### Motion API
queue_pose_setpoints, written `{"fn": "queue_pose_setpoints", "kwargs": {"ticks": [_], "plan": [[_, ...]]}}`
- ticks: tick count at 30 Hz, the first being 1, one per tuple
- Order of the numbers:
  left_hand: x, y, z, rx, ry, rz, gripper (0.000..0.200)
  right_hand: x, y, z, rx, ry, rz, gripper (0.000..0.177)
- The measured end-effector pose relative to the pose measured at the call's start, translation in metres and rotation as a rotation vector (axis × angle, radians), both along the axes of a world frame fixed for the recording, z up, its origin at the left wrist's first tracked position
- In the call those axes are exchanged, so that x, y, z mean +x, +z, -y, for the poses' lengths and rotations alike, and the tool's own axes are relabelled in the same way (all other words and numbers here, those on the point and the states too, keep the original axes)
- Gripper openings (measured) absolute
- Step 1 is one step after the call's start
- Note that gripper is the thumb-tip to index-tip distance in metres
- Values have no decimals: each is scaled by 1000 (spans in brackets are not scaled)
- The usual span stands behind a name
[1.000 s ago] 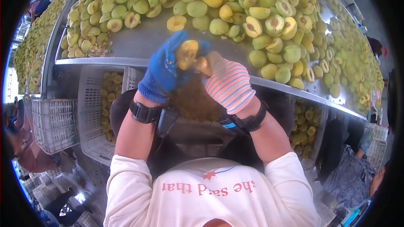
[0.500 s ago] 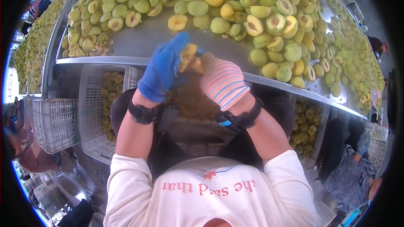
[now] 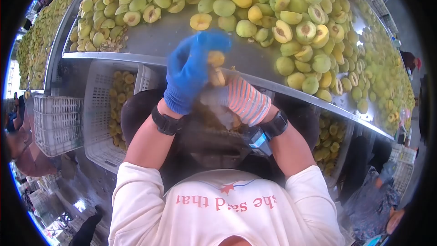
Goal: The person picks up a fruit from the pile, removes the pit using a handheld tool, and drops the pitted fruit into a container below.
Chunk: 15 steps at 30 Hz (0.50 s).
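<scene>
My left hand [image 3: 189,70], in a blue glove, is curled around a yellow piece of fruit [image 3: 215,58] near the metal table's edge. My right hand [image 3: 243,98], in a striped glove, is closed just below and to the right; motion blur hides what its fingers hold, if anything. Another pale piece [image 3: 217,77] shows between the two hands. Halved green-yellow fruits [image 3: 246,28] lie heaped on the metal table [image 3: 150,41] beyond them.
White crates of fruit stand under the table, one at the left [image 3: 98,123] and one at the right. Stacked crates [image 3: 58,123] are further left. A person in patterned clothing [image 3: 368,205] is at the lower right; another person is at the far left.
Both hands have shifted slightly right and the left fingers now reach over the fruit. My right hand has moved a little lower and turned, its fingers pointing more to the left.
</scene>
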<state>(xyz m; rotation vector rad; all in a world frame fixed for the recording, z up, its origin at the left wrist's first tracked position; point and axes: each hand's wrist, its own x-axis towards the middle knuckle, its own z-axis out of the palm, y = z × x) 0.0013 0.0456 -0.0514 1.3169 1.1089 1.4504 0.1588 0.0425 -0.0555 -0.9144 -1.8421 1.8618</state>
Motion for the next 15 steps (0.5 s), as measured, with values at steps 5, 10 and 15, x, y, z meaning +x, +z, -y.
{"fn": "queue_pose_setpoints", "kwargs": {"ticks": [5,10,15], "plan": [[-12,16,-15,-236,-205,-90,54,-2,5,0,-723,-29,-49,14],[-10,25,-14,-387,-317,-183,55,-3,-2,2,-580,74,-38,16],[-18,-24,-12,118,-338,103,40,13,5,-1,-270,209,-28,18]]}}
